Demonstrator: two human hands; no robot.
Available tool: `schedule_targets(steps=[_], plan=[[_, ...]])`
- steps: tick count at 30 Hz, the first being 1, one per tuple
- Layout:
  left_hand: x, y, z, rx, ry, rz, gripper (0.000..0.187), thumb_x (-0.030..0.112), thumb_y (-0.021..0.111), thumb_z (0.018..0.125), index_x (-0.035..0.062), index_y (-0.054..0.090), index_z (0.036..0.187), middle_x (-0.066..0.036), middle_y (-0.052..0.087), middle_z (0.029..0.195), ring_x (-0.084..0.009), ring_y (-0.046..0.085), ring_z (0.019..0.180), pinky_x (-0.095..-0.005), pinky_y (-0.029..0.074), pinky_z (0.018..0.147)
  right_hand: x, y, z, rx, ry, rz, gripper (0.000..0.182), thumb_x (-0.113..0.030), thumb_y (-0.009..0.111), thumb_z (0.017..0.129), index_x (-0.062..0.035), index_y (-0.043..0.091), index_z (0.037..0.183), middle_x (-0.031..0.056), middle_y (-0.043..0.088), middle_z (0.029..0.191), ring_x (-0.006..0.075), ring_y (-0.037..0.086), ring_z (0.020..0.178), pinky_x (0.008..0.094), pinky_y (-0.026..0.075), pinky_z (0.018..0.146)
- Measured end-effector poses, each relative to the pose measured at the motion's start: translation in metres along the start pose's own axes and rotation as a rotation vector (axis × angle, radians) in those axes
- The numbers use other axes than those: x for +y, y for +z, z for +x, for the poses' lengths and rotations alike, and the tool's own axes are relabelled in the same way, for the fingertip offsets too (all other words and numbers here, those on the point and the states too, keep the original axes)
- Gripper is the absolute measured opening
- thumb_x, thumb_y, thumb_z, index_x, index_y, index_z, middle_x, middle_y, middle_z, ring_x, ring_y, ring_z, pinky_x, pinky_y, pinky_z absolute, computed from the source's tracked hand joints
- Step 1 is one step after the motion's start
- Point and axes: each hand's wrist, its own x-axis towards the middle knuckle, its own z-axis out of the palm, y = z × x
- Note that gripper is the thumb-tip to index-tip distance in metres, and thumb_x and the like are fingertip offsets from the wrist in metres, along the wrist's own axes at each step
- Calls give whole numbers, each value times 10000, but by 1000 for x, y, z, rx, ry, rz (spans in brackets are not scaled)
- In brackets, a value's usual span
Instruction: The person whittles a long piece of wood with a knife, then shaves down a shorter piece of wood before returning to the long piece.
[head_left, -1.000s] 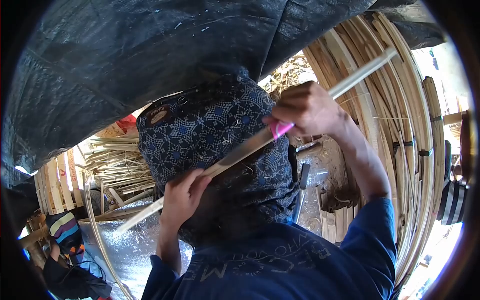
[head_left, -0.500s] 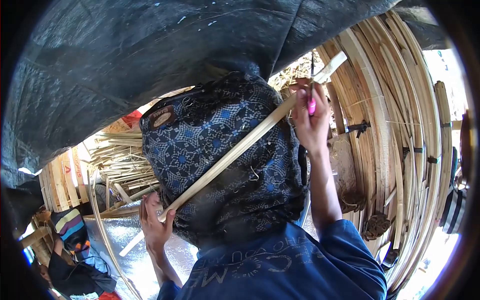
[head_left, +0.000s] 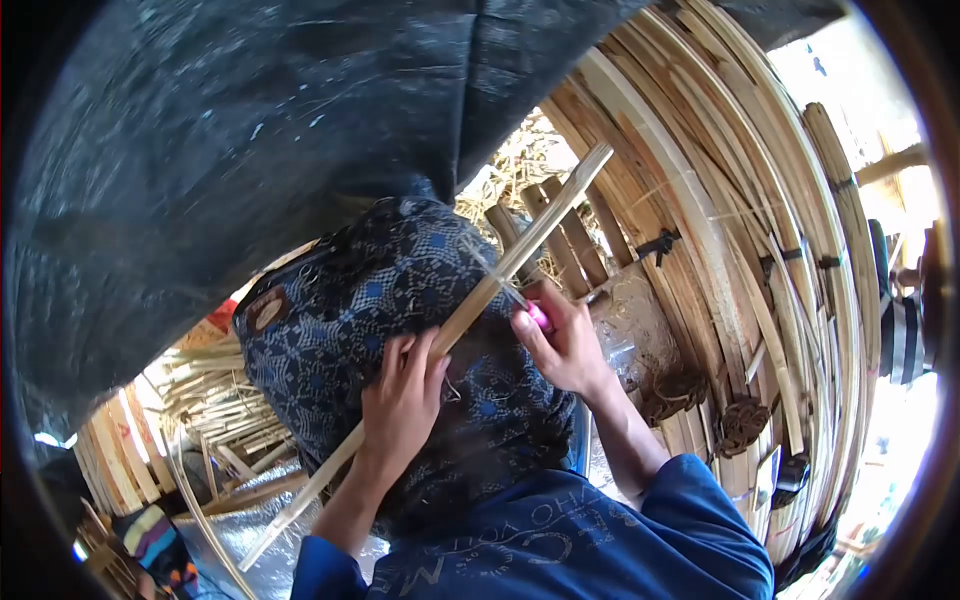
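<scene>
A long pale wooden strip point(head_left: 540, 225) slants across the dark patterned cloth point(head_left: 330, 360) over the lap. Around its middle, my left hand point(head_left: 402, 400) is closed on the strip. My right hand point(head_left: 562, 340) is closed round the pink handle point(head_left: 538, 317) of a knife, just right of the strip. The thin blade point(head_left: 492, 268), blurred, crosses the strip above my left hand. The strip's upper end points to the upper right, its lower end to the lower left.
Long wooden strips point(head_left: 740, 200) are stacked along the right side. A black tarp point(head_left: 250, 130) covers the upper left. More thin strips point(head_left: 225, 400) lie at the left. Coiled brown pieces point(head_left: 742, 425) sit at the lower right. A striped cloth point(head_left: 155, 540) is at the lower left.
My left hand has moved up and right, from the strip's lower end to its middle. My right hand has come down and left with the knife. The view has shifted.
</scene>
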Motion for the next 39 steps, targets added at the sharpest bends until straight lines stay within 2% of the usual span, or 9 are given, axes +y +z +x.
schedule_targets(steps=[3,7,11,19,23,24,27,32,39], plan=[[-10,-5,-27,-18,20,134,331,204,596,925,67,531,1219,-117,554,993,-263,650,787,-345,531,572,18,-2,-6,-49,50,-21,378,-362,506,970,-14,525,823,175,526,580,376,588,573,443,452,568],[-15,-21,-45,-115,-92,135,342,224,612,915,61,543,1208,-111,560,991,-287,631,812,-382,509,632,26,4,-3,-63,-34,-133,386,-345,470,990,-17,497,788,203,529,606,424,565,612,484,440,586],[0,-25,-26,-6,10,284,384,266,650,888,43,562,1188,-118,575,978,-339,594,879,-442,464,765,20,17,0,-134,-72,-89,380,-369,540,955,-8,554,839,205,566,606,404,600,589,470,475,563],[-10,8,0,83,35,45,302,220,613,923,34,558,1155,-154,655,913,-348,665,762,-374,520,597,19,12,1,-121,-33,-122,370,-367,565,944,-5,567,865,185,578,580,389,605,555,459,476,545],[-11,-19,-3,88,-147,-106,309,248,612,934,36,574,1156,-175,673,952,-329,683,778,-369,528,628,33,16,1,133,-1,-54,329,-301,533,971,0,524,837,162,532,593,303,545,536,394,445,569],[-13,-29,-2,100,-198,-125,309,246,612,935,42,570,1163,-176,673,943,-320,685,777,-367,526,630,25,10,1,90,164,-19,312,-278,522,978,3,514,843,154,507,614,247,515,558,372,426,576],[-20,-55,-2,209,-239,-118,306,242,613,937,59,559,1176,-157,663,865,-281,670,714,-350,502,604,14,8,1,30,129,78,279,-262,498,987,3,527,905,119,521,614,203,496,546,358,409,557],[-38,-86,-13,305,-236,-101,289,202,621,936,58,546,1175,-65,600,719,-125,562,592,-277,438,545,-25,-8,-1,-537,-15,-74,313,-310,581,943,-10,622,861,120,570,575,228,544,478,387,427,497],[-48,-101,-27,348,-342,-109,292,194,632,928,56,553,1173,-52,592,710,-111,530,584,-261,425,555,-30,78,7,-1329,-326,114,264,-270,581,944,-27,660,881,170,651,721,218,656,649,403,497,600]])
